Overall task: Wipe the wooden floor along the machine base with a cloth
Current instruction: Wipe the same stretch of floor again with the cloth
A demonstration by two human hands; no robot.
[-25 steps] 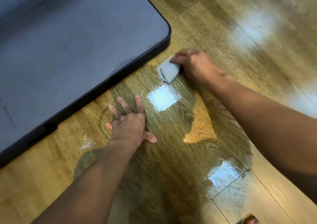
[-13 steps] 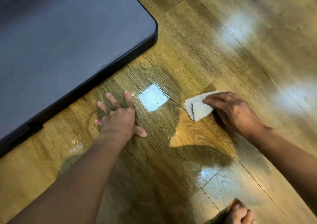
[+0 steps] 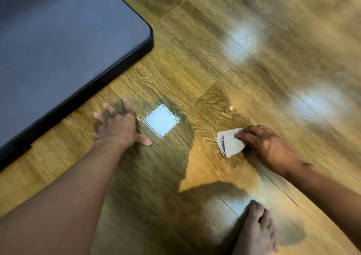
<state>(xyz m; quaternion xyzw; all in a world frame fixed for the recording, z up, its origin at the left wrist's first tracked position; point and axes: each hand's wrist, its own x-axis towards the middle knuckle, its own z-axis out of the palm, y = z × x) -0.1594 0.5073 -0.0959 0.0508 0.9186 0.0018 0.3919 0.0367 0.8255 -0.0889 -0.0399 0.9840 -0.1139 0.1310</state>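
Your right hand (image 3: 267,147) grips the folded white cloth (image 3: 229,143) against the wooden floor (image 3: 195,75) at centre right, well apart from the machine base (image 3: 58,49) at upper left. Your left hand (image 3: 117,126) lies flat, fingers spread, beside the base.

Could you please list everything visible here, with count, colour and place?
machine base: one, grey with black edge, upper left.
wooden floor: one, brown, across the view.
cloth: one, white, on the floor right of centre.
square reflection: one, bright white, on the floor left of the cloth.
round glares: two, pale, floor at upper right.
bare foot: one, bottom right, on the floor.
left hand: one, spread flat on the floor near the machine base.
right hand: one, holding the cloth on the floor.
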